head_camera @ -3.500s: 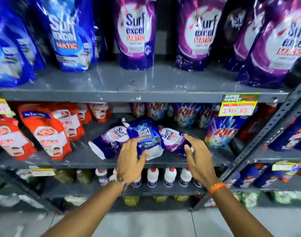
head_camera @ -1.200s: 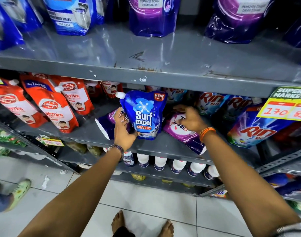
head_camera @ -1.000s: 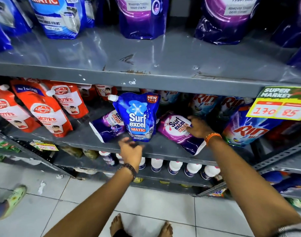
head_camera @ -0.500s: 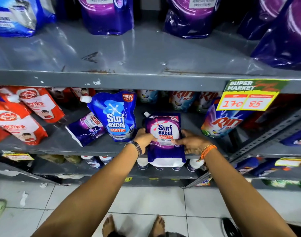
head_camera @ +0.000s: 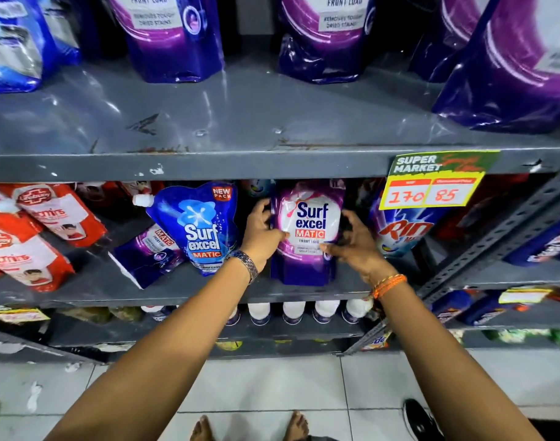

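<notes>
Forearms are bare; a silver metal-link watch strap (head_camera: 247,266) sits behind the left hand (head_camera: 261,237), an orange braided thread band (head_camera: 389,284) behind the right hand (head_camera: 352,247).

Grey metal shelving (head_camera: 240,163), paint scuffed and rust-flecked — slotted angle upright (head_camera: 495,237) at right; pale tiled floor (head_camera: 272,383) below, dark grout lines, white litter scraps (head_camera: 33,396) at left — glare on top shelf

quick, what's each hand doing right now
Left hand: grips the upright purple plastic detergent pouch by its left edge.
Right hand: grips the same pouch's right edge.
</notes>
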{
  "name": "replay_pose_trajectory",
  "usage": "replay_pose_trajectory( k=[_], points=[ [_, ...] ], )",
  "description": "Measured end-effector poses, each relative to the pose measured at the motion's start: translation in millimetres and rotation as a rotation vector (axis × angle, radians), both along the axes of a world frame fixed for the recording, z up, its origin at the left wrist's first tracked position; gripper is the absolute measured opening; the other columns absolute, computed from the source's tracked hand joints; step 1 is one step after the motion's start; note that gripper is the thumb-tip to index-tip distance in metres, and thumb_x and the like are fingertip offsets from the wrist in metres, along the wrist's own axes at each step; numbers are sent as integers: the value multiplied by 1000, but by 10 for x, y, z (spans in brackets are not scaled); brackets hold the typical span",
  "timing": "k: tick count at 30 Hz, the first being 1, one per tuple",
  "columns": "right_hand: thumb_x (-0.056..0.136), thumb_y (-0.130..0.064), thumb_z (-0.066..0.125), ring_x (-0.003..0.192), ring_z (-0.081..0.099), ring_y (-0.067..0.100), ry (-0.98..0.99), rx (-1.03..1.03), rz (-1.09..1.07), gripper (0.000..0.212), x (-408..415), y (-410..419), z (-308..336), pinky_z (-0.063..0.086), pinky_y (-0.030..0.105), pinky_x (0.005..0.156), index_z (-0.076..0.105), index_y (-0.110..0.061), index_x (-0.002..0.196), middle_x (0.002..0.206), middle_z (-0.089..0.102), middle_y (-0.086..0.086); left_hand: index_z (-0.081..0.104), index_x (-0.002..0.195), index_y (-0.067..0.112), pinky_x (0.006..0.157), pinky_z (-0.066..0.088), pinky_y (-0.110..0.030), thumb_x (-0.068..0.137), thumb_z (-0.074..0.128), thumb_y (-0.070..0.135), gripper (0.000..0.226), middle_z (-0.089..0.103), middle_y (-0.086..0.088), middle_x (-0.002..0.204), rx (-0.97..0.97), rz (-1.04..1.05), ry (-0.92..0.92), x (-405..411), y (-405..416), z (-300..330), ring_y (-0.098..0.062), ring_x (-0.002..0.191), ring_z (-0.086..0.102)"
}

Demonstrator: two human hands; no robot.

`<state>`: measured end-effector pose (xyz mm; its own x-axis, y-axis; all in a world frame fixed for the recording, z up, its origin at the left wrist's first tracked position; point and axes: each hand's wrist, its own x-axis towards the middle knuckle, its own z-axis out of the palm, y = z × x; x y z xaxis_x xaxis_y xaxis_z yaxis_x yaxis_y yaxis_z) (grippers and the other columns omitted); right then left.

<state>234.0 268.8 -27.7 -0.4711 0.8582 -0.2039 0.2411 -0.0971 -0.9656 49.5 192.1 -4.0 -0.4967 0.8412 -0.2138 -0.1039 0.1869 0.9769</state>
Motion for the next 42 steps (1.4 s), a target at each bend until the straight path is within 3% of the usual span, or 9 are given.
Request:
replay_pose_trajectory(
  k=[3, 8, 11, 17, 21, 26, 31, 36, 42],
  points=[
    [73, 6, 79, 101, 66, 10, 35, 101, -77, 87, -28, 47, 36, 58, 33, 86, 34, -14, 145, 113, 67, 5, 42, 141, 9, 85, 55, -29, 71, 62, -28, 81, 61, -5, 116, 80, 56, -16, 31, 96, 66, -18, 105, 60],
    [77, 4, 77, 84, 64, -19, 43, 269, -147, 87, -35, 37, -7, 53, 8, 69, 30, -12, 148, 99, 63, -14, 43, 141, 1, 98, 52, -41, 69, 63, -30, 80, 60, -19, 133, 96, 120, -126, 38, 240, -44, -25, 114, 59],
    [77, 0, 78, 90, 64, -14, 7, 325, -167, 87, -23, -26, -124, 52, 8, 77, 30, -14, 149, 101, 66, -8, 45, 139, -6, 99, 53, -43, 68, 63, -31, 78, 58, -25, 135, 84, 150, -170, 57, 251, -175, -32, 118, 60],
    [78, -8, 79, 117, 64, 22, -2, 293, -220, 75, -44, -120, -324, 56, 47, 98, 41, -19, 141, 129, 65, 7, 55, 128, -5, 82, 59, -24, 69, 61, -31, 64, 64, -22, 121, 124, 115, -129, 79, 172, -283, -22, 101, 63],
    [81, 0, 75, 124, 58, 22, 21, 252, -257, 74, -64, -176, -347, 53, 47, 102, 39, -16, 143, 132, 61, 6, 50, 133, -3, 109, 46, -45, 73, 60, -29, 65, 59, -24, 133, 92, 38, -79, 69, 74, -202, -22, 114, 58],
    [81, 16, 66, 128, 52, 23, 182, 118, -408, 80, -96, -423, -361, 57, 24, 89, 32, -17, 147, 141, 52, 11, 41, 145, 15, 117, 32, -31, 76, 69, -16, 81, 47, -2, 150, 57, -169, 7, -17, -452, -50, -15, 137, 44],
    [85, 9, 66, 107, 56, 22, 125, 99, -616, 46, -337, -1088, -435, 52, 12, 79, 49, -16, 120, 111, 56, 8, 59, 130, 16, 102, 51, -27, 79, 72, -7, 57, 69, -1, 127, -24, -415, 93, -581, -1471, -58, -14, 117, 66],
    [85, 9, 66, 87, 58, 13, 157, -71, -376, 37, -1182, -1706, -420, 52, 24, 83, 57, -20, 105, 99, 60, 4, 69, 110, 20, 87, 58, -26, 79, 71, -10, 44, 78, 1, 98, -100, -189, 280, -1660, -2093, -129, -25, 100, 72],
    [88, -1, 66, 96, 53, 20, 159, -404, -238, 17, -2552, -2065, -306, 50, 45, 97, 58, 2, 104, 84, 58, 7, 56, 131, 6, 107, 43, -41, 85, 72, 25, 53, 61, -14, 132, -241, 68, 676, -2842, -1708, -424, -26, 120, 57]
  ],
)
